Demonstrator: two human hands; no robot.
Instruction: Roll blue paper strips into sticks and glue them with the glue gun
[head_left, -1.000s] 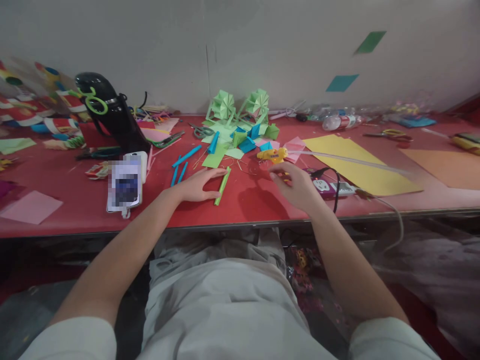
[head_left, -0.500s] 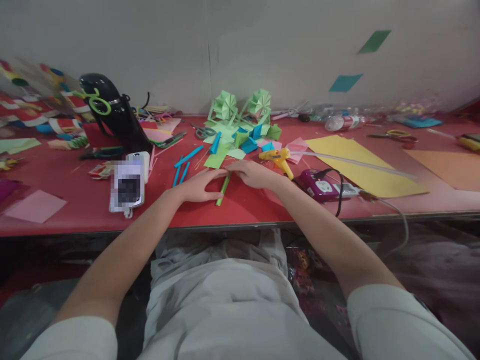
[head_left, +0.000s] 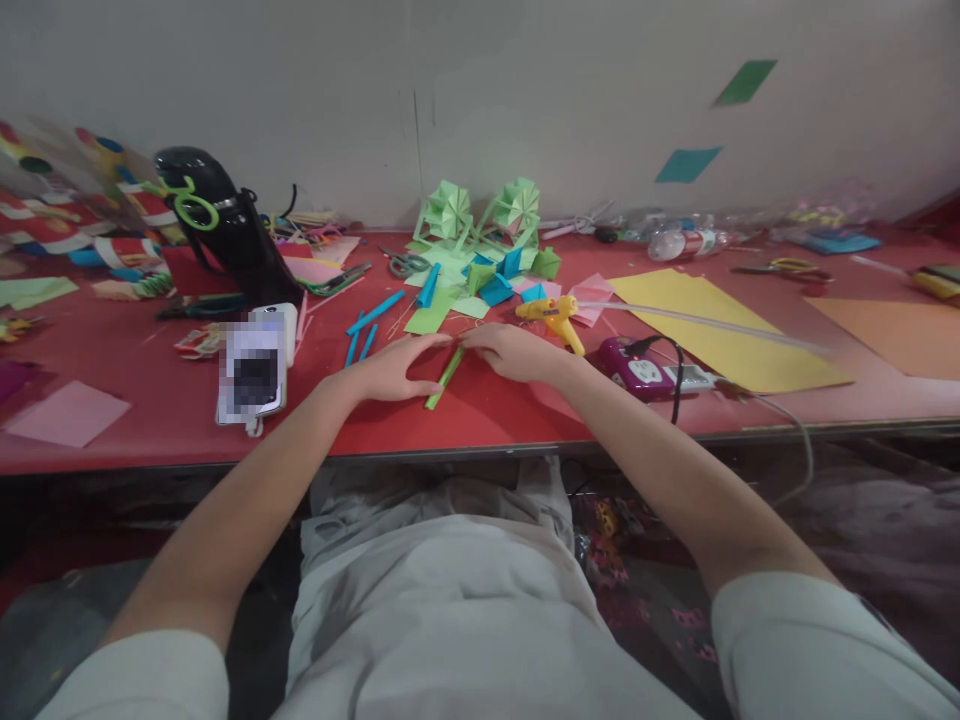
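On the red table, a narrow folded strip of green paper (head_left: 448,376) lies at a slant between my two hands. My left hand (head_left: 390,370) holds its left side, the thumb at the near end and the fingertips towards the far end, with a wide gap between them. My right hand (head_left: 514,352) has its bent fingers pressed together on the strip's far end, which they partly cover. Just beyond are a flat green paper piece (head_left: 430,312) and folded blue paper pieces (head_left: 496,291). Blue paper sticks (head_left: 376,312) lie left of my left hand.
A yellow glue gun (head_left: 555,318) and a purple power box (head_left: 637,368) with cords sit to the right, near yellow paper (head_left: 720,325). Left are a phone (head_left: 255,370) and a black bottle (head_left: 225,225). Green paper models (head_left: 480,215) and scissors (head_left: 405,263) stand behind.
My right fingers have drawn slightly back and right along the strip, so more of its far part shows. The strip's near end sits a little farther left.
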